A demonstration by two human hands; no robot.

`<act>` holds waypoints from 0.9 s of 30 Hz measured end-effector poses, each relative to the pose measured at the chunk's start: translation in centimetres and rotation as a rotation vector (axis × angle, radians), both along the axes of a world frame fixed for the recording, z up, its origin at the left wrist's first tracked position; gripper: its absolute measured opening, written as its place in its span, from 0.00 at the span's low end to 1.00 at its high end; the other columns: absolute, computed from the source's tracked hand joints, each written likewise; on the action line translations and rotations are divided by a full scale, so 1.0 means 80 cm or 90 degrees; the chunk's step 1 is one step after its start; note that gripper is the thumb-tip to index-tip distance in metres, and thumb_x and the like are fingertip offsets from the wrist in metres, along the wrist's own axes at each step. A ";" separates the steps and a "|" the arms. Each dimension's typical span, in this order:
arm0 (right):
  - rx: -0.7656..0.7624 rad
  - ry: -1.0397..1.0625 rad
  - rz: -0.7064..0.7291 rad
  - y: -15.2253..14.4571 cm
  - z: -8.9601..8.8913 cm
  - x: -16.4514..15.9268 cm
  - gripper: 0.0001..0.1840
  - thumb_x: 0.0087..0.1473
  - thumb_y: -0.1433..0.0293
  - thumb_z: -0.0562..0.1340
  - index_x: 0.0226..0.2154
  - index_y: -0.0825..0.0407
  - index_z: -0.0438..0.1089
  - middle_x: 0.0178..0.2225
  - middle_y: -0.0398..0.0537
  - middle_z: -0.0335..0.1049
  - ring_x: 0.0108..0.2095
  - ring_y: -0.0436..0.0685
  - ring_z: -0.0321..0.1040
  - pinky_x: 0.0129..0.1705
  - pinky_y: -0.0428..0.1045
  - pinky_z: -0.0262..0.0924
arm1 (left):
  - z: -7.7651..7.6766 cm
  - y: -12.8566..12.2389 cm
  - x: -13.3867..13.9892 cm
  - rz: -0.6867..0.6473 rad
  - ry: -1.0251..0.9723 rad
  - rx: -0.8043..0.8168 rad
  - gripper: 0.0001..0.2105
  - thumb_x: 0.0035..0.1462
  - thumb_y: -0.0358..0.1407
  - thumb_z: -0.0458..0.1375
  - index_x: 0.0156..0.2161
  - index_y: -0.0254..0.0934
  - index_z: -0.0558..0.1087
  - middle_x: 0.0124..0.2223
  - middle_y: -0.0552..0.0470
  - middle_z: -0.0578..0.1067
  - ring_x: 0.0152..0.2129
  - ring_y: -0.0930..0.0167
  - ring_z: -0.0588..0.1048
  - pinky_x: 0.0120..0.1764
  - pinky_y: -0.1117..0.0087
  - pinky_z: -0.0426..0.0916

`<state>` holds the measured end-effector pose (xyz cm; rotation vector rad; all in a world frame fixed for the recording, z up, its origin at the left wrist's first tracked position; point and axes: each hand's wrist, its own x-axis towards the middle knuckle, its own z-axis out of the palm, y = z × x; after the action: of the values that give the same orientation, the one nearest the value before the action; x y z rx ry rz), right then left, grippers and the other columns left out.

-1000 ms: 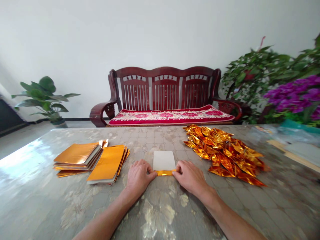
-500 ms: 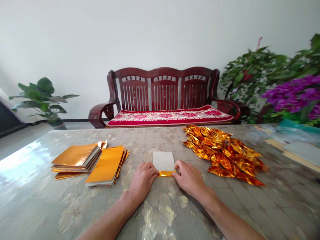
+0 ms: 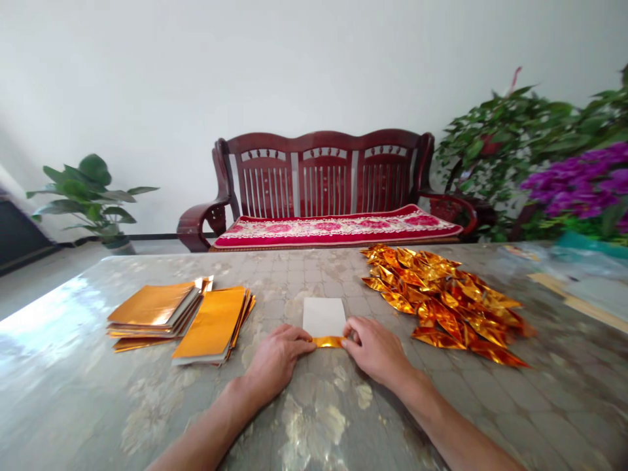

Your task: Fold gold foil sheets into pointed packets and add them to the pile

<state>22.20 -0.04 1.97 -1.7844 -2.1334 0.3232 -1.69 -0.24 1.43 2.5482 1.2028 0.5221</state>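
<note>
A sheet of gold foil paper (image 3: 324,315) lies on the table straight ahead, pale backing up, its near edge turned over into a narrow shiny gold strip. At the strip's left end, my left hand (image 3: 275,356) is closed, thumb and fingers pinching the fold. My right hand (image 3: 377,348) grips the opposite end the same way, fingers curled. Left of my hands sit two stacks of gold foil sheets, a farther stack (image 3: 151,303) and a nearer stack (image 3: 210,320). Several folded gold foil pieces (image 3: 441,297) form a heap on the right.
The table (image 3: 176,418) has a glossy patterned cover. Clear plastic bags and flat boards (image 3: 593,297) lie at its right edge. Beyond the table stands a dark red wooden bench (image 3: 324,173), with potted plants (image 3: 93,196) and purple flowers (image 3: 581,180) around.
My left hand has shifted slightly toward me, its fingers straighter along the fold. The right hand keeps hold of its end. The whole view has drifted a little.
</note>
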 end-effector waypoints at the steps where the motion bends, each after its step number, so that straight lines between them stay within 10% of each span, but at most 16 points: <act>1: -0.002 0.001 0.001 0.000 0.000 0.000 0.03 0.53 0.68 0.63 0.33 0.47 0.70 0.33 0.40 0.72 0.35 0.52 0.65 0.32 0.46 0.46 | 0.003 0.000 -0.003 -0.007 0.016 0.006 0.19 0.64 0.27 0.49 0.50 0.50 0.77 0.48 0.52 0.77 0.44 0.67 0.72 0.50 0.66 0.66; 15: -0.012 0.014 -0.011 0.003 -0.004 0.001 0.02 0.52 0.68 0.63 0.32 0.47 0.69 0.31 0.40 0.72 0.35 0.52 0.66 0.32 0.46 0.46 | 0.009 -0.028 -0.004 0.070 0.191 0.022 0.34 0.52 0.21 0.52 0.60 0.58 0.65 0.52 0.48 0.68 0.47 0.61 0.69 0.47 0.61 0.70; 27: -0.002 0.009 -0.014 0.002 -0.004 0.002 0.04 0.52 0.68 0.64 0.33 0.48 0.70 0.35 0.41 0.71 0.35 0.52 0.66 0.33 0.47 0.47 | -0.001 -0.009 -0.001 -0.057 0.102 0.035 0.15 0.64 0.25 0.46 0.50 0.40 0.69 0.63 0.47 0.66 0.60 0.67 0.64 0.61 0.60 0.61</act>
<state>22.32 0.12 1.64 -1.8012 -2.1039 0.3334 -1.73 -0.97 1.32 2.7194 1.1334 0.3416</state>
